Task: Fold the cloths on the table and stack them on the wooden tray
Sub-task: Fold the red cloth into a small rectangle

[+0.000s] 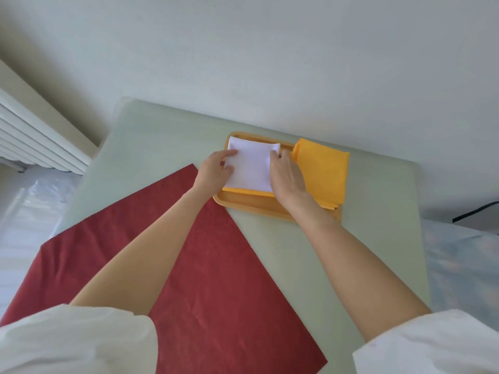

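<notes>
A wooden tray [251, 205] lies at the far side of the pale green table [310, 265]. A folded white cloth [249, 166] lies in its left part, on top of a yellow cloth whose edge [243, 190] shows beneath. My left hand [216, 168] grips the white cloth's left edge, thumb on top. My right hand [286, 175] holds its right edge, fingers curled over the fabric. A second folded yellow cloth [324, 171] lies on the tray's right part and overhangs its rim. A large dark red cloth [210, 265] lies spread flat on the near left of the table, under my left forearm.
A white wall rises just behind the table. A white radiator [32, 136] stands at the left. A dark cable [475, 211] lies past the table's right edge.
</notes>
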Demonstrator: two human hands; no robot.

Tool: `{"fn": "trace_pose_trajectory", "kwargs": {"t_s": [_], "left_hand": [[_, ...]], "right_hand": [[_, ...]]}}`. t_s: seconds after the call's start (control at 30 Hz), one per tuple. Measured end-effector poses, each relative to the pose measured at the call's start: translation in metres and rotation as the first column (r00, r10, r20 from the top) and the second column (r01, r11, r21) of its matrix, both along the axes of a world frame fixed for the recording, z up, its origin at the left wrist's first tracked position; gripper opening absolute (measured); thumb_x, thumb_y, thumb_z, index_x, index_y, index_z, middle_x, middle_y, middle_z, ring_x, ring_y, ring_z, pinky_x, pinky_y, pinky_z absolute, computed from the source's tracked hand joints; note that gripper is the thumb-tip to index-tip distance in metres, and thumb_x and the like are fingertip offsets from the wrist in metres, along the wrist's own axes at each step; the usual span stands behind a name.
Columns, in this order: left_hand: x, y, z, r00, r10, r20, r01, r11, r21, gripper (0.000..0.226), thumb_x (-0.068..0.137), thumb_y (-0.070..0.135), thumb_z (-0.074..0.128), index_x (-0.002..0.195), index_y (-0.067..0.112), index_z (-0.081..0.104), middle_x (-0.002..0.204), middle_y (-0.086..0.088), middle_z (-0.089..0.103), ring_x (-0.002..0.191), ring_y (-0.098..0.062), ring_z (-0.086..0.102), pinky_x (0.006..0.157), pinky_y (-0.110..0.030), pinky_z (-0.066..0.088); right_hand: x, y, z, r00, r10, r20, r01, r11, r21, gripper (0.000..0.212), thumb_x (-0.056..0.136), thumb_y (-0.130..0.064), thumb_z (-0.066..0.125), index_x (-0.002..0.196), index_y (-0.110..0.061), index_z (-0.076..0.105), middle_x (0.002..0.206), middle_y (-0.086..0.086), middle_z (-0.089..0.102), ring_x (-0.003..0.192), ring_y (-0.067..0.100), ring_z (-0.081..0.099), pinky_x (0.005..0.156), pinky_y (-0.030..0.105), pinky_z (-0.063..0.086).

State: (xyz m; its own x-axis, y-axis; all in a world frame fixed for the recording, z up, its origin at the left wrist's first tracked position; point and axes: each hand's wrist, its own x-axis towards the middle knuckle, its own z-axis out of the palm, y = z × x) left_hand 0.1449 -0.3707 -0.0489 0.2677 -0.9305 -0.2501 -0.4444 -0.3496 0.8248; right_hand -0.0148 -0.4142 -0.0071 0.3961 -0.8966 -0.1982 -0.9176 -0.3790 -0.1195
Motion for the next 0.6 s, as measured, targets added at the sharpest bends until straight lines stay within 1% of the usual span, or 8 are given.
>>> {"fn": "trace_pose_trajectory", "kwargs": {"t_s": [0.1, 0.17, 0.27, 0.33, 0.4, 0.47, 0.53, 0.6], "left_hand": [[-0.001, 0.004, -0.001, 0.982, -0.023, 0.189, 0.027, 1.0, -0.014, 0.04, 0.09, 0.018, 0.052, 0.129, 0.025, 0.051, 0.131, -0.002, 0.048, 0.118, -0.023, 0.044, 0.088, -0.028, 0.037], [-0.004, 0.012, 0.007, 0.955, 0.044, 0.292, -0.015, 0.995, -0.101, 0.037, 0.091, 0.023, 0.052, 0.128, 0.025, 0.051, 0.13, -0.002, 0.048, 0.119, -0.022, 0.041, 0.085, -0.026, 0.034], [-0.012, 0.042, 0.019, 0.929, 0.158, 0.336, -0.068, 0.962, -0.265, 0.032, 0.09, 0.024, 0.052, 0.122, 0.024, 0.054, 0.121, 0.001, 0.054, 0.109, -0.019, 0.047, 0.079, -0.025, 0.036], [-0.016, 0.081, 0.021, 0.921, 0.162, 0.353, -0.052, 0.952, -0.3, 0.029, 0.088, 0.02, 0.053, 0.117, 0.021, 0.056, 0.112, 0.001, 0.058, 0.103, -0.019, 0.049, 0.078, -0.025, 0.038], [-0.017, 0.123, 0.016, 0.919, 0.126, 0.373, -0.018, 0.96, -0.278, 0.03, 0.085, 0.014, 0.054, 0.114, 0.02, 0.057, 0.109, 0.003, 0.06, 0.1, -0.017, 0.051, 0.08, -0.025, 0.041], [-0.014, 0.17, 0.009, 0.911, 0.063, 0.408, 0.028, 0.976, -0.215, 0.034, 0.082, 0.011, 0.056, 0.114, 0.02, 0.056, 0.11, 0.004, 0.061, 0.101, -0.017, 0.053, 0.086, -0.032, 0.044], [-0.005, 0.214, 0.002, 0.9, -0.031, 0.435, 0.093, 0.988, -0.124, 0.039, 0.08, 0.012, 0.058, 0.117, 0.021, 0.053, 0.117, 0.005, 0.06, 0.11, -0.018, 0.052, 0.095, -0.036, 0.041], [0.007, 0.254, -0.003, 0.868, -0.15, 0.474, 0.184, 0.983, -0.026, 0.047, 0.08, 0.017, 0.061, 0.125, 0.022, 0.049, 0.129, 0.005, 0.054, 0.127, -0.017, 0.042, 0.107, -0.038, 0.03]], "right_hand": [[0.0, 0.005, 0.004, 0.999, 0.029, -0.018, -0.03, 0.999, -0.042, 0.037, 0.083, 0.015, 0.045, 0.118, 0.0, 0.043, 0.125, 0.022, 0.041, 0.094, 0.032, 0.053, 0.062, 0.027, 0.03], [-0.003, 0.013, 0.005, 0.999, 0.034, 0.027, -0.031, 0.995, -0.097, 0.035, 0.084, 0.013, 0.044, 0.116, 0.0, 0.045, 0.134, 0.022, 0.037, 0.1, 0.032, 0.049, 0.062, 0.029, 0.031], [-0.015, 0.041, -0.002, 0.974, 0.073, 0.216, -0.028, 0.978, -0.205, 0.038, 0.085, 0.01, 0.047, 0.122, 0.002, 0.05, 0.136, 0.021, 0.042, 0.112, 0.035, 0.048, 0.075, 0.039, 0.049], [-0.026, 0.08, -0.006, 0.937, 0.125, 0.325, -0.05, 0.972, -0.23, 0.034, 0.085, 0.005, 0.052, 0.118, -0.001, 0.056, 0.128, 0.018, 0.051, 0.111, 0.035, 0.052, 0.084, 0.041, 0.051], [-0.037, 0.126, -0.013, 0.914, 0.139, 0.382, -0.087, 0.985, -0.15, 0.031, 0.084, 0.0, 0.056, 0.115, -0.004, 0.06, 0.124, 0.015, 0.055, 0.11, 0.033, 0.054, 0.089, 0.043, 0.05], [-0.046, 0.176, -0.022, 0.917, 0.163, 0.365, -0.144, 0.986, -0.079, 0.03, 0.084, -0.007, 0.061, 0.114, -0.007, 0.062, 0.121, 0.012, 0.058, 0.111, 0.03, 0.055, 0.09, 0.045, 0.049], [-0.052, 0.221, -0.031, 0.935, 0.192, 0.296, -0.191, 0.981, -0.035, 0.032, 0.083, -0.018, 0.063, 0.115, -0.011, 0.062, 0.121, 0.008, 0.059, 0.118, 0.029, 0.05, 0.097, 0.045, 0.044], [-0.054, 0.259, -0.039, 0.953, 0.226, 0.2, -0.227, 0.974, -0.021, 0.038, 0.081, -0.032, 0.064, 0.116, -0.017, 0.061, 0.124, 0.006, 0.057, 0.124, 0.029, 0.043, 0.103, 0.046, 0.037]]}}
